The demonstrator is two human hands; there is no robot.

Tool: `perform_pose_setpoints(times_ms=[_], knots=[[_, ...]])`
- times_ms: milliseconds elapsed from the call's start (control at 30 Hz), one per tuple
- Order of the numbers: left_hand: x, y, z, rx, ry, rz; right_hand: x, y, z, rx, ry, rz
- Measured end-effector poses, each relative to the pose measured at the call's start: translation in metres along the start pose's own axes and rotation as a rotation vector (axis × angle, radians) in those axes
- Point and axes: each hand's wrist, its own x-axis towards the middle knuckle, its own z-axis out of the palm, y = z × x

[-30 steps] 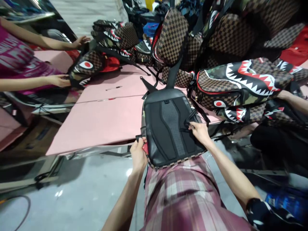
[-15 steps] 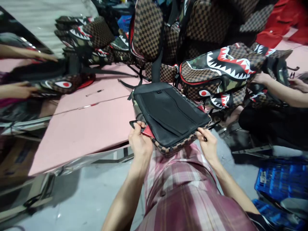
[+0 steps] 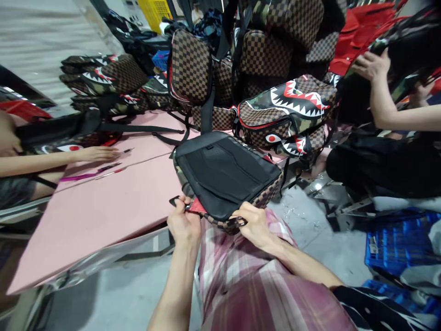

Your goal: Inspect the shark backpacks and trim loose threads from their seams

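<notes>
A backpack lies before me, its black panel with a mesh pocket facing up and its brown checkered side towards me. At its near left corner, my left hand pinches a small black strap end beside a red flap. My right hand grips the near edge of the backpack, fingers closed on the checkered rim. A small dark loop-shaped item shows at the fingers of that hand; its kind is unclear. The backpack rests partly on the pink table and over my plaid-covered lap.
Behind lie several checkered shark-face backpacks. To the left, a co-worker's hand rests on the table near a pen and a purple tool. Another co-worker's hand is at the right. Blue crates stand low right.
My right hand has slid left along the near edge of the backpack, towards my left hand. The left co-worker's hand has come down onto the table; the right co-worker's hand has risen.
</notes>
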Motion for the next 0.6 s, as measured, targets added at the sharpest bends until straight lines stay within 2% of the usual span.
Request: perform_pose_setpoints(times_ms=[100,167,267,367,467,533,600], knots=[[0.011,0.003,-0.022,0.024,0.103,-0.050,0.008,0.032,-0.021,0.046,0.185,0.096],[0.021,0.006,-0.034,0.113,0.147,-0.058,0.017,0.059,-0.038,-0.010,0.314,0.198],[0.034,0.006,-0.047,0.208,0.197,-0.080,0.025,0.093,-0.051,-0.080,0.329,0.311],[0.034,0.009,-0.060,0.322,0.234,-0.104,0.022,0.108,-0.053,-0.082,0.228,0.306],[0.014,0.020,-0.075,0.525,0.247,-0.118,0.018,0.106,-0.057,-0.128,0.096,0.161],[-0.009,0.026,-0.075,0.836,0.184,0.048,0.020,0.102,-0.061,-0.205,-0.050,0.008],[-0.032,0.022,-0.067,1.179,-0.028,0.333,0.028,0.098,-0.062,-0.290,-0.237,-0.132]])
